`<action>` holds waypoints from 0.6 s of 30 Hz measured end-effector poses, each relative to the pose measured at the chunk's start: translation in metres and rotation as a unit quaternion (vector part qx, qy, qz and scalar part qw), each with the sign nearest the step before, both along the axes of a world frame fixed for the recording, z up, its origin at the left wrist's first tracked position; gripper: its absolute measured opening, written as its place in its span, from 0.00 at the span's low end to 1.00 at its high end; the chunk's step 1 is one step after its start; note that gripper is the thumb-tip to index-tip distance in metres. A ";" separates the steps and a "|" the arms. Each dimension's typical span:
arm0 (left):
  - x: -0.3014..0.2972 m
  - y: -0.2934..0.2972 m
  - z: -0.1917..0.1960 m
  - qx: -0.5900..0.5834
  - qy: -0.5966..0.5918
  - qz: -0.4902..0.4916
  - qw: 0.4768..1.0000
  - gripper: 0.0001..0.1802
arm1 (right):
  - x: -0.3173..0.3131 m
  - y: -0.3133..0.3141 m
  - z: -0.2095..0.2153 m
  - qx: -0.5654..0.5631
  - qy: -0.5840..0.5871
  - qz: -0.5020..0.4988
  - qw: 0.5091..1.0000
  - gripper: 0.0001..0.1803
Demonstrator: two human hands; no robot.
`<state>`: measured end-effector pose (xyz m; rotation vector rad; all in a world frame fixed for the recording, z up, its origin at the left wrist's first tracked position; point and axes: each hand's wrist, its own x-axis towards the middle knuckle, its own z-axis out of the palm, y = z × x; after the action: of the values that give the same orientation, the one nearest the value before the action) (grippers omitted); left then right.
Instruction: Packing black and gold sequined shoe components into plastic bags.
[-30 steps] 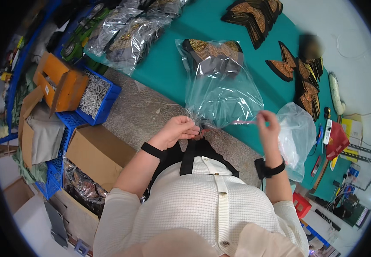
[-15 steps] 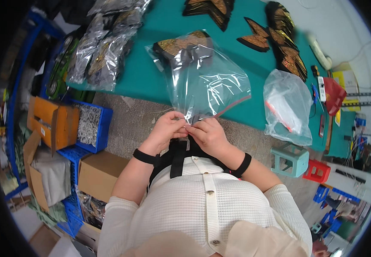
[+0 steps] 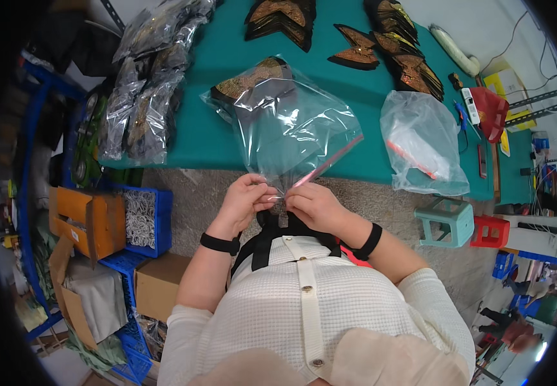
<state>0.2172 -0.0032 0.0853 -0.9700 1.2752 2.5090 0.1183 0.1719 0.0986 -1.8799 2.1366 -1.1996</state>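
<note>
The clear bag [image 3: 291,125] pinched by both hands is thin, glossy plastic film, crinkled, with a pink zip strip. The patches [image 3: 252,80] inside glitter like gold embroidery on black cloth. The bench [image 3: 207,128] wears a smooth, matt teal covering. At nine o'clock, cardboard boxes [image 3: 88,219] look dull and papery.

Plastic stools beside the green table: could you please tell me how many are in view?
2: a pale green stool by the table's near right corner, and a red stool touching its right side. Others may be hidden.
</note>
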 end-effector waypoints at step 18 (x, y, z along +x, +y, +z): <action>0.015 -0.019 -0.028 -0.030 -0.035 -0.044 0.998 0.11 | -0.017 0.402 -0.066 0.537 -0.137 -0.611 0.566 0.10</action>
<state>0.2318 -0.0223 0.0568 -0.9835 1.3477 2.3627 0.1009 0.5738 0.0322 0.4080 2.7067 0.1459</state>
